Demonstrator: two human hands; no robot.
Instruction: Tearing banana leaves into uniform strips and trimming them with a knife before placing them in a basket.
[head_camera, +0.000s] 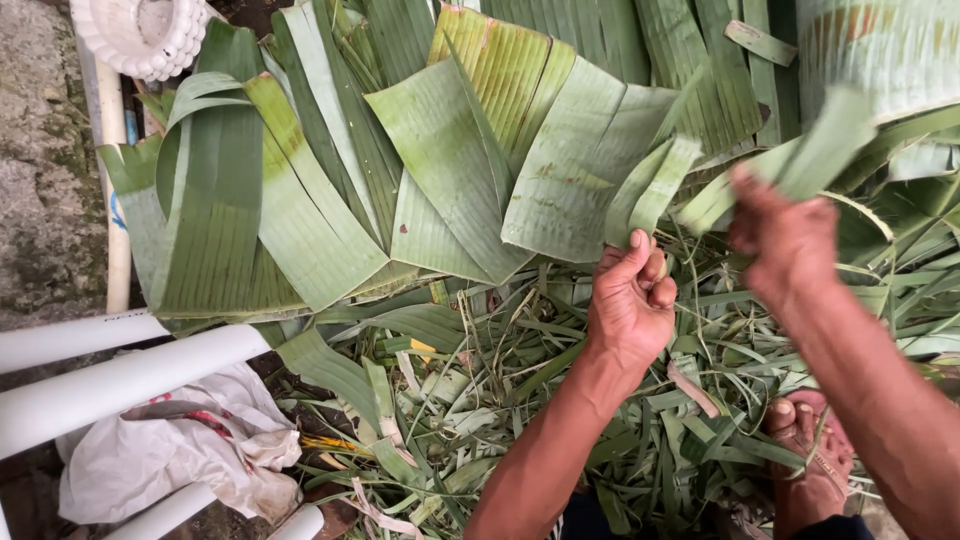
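My left hand (630, 300) is closed around the lower end of a narrow folded strip of banana leaf (655, 185) that rises up and to the right. My right hand (785, 235), blurred, pinches another pale green leaf strip (825, 145) at its lower end. Both hands hover over a heap of thin leaf trimmings (520, 400) on the ground. A fan of broad banana leaf sheets (440, 160) lies flat behind the hands.
A white plastic chair frame (110, 370) stands at lower left with a crumpled white bag (190, 450) under it. A white scalloped plastic container (145, 35) sits at top left on mossy concrete (40, 170). My foot in a sandal (810, 450) rests among trimmings.
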